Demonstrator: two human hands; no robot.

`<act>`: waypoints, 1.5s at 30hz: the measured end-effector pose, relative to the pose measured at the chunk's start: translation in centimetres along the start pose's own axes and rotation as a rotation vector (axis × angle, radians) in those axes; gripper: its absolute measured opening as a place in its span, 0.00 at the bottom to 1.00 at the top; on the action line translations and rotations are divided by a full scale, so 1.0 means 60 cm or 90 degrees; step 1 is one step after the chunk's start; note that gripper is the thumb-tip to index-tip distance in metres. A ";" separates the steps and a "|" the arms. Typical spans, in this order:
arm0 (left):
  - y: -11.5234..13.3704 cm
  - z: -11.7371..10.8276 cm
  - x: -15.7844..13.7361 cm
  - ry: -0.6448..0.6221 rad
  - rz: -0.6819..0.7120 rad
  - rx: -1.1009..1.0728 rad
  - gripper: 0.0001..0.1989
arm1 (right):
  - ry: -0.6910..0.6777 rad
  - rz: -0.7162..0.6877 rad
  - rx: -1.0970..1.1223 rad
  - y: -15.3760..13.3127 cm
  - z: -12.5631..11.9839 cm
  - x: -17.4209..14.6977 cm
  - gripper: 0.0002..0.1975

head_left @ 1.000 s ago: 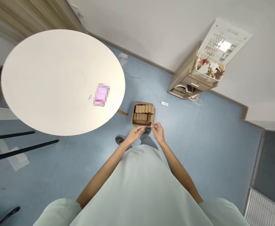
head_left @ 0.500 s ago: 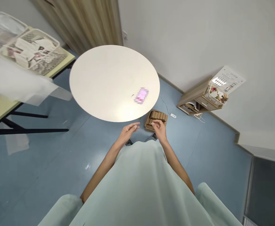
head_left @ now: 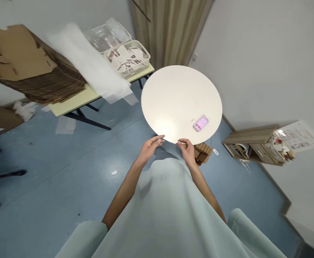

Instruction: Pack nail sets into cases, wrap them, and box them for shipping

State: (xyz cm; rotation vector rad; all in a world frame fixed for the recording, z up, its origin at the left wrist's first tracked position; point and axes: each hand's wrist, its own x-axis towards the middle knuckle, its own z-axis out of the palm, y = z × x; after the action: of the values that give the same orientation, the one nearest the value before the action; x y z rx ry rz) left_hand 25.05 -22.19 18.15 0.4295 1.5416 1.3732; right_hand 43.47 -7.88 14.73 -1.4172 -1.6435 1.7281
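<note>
My left hand (head_left: 149,148) is in front of the near edge of the round white table (head_left: 178,93). Its fingers stretch forward with the thumb apart, and nothing is in it. To its right, my right hand (head_left: 188,152) is at the same table edge, fingers loosely curved with no object visible in them. A pixelated pink-purple flat item (head_left: 201,123) lies on the tabletop beyond my right hand. Beside it is a tiny thin object (head_left: 192,120), too small to name.
An open carton of brown boxes (head_left: 202,153) sits on the floor by my right hand. Left stands a long table (head_left: 73,104) with stacked flat cardboard (head_left: 41,79), white sheeting (head_left: 89,64) and a basket of cards (head_left: 128,59). A wooden cabinet (head_left: 253,147) stands right.
The view has turned left, so the round table sits farther right and the cardboard stack has come into sight. My hands are now closer to the table's edge, still without any visible object.
</note>
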 end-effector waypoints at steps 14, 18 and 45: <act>0.164 -0.303 0.142 0.091 -0.001 0.097 0.28 | -0.031 -0.001 0.070 -0.130 0.310 0.176 0.21; 0.186 -0.375 0.199 0.107 -0.003 0.091 0.31 | -0.020 0.010 0.070 -0.165 0.358 0.209 0.20; 0.260 -0.644 0.849 -0.028 0.084 0.716 0.31 | 0.288 0.087 0.090 -0.340 0.575 0.317 0.19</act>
State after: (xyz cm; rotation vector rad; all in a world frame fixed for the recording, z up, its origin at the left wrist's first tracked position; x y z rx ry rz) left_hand -35.04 1.30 5.36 1.2307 2.1679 0.4421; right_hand -0.66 -5.57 19.06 -1.7261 -1.1869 1.4180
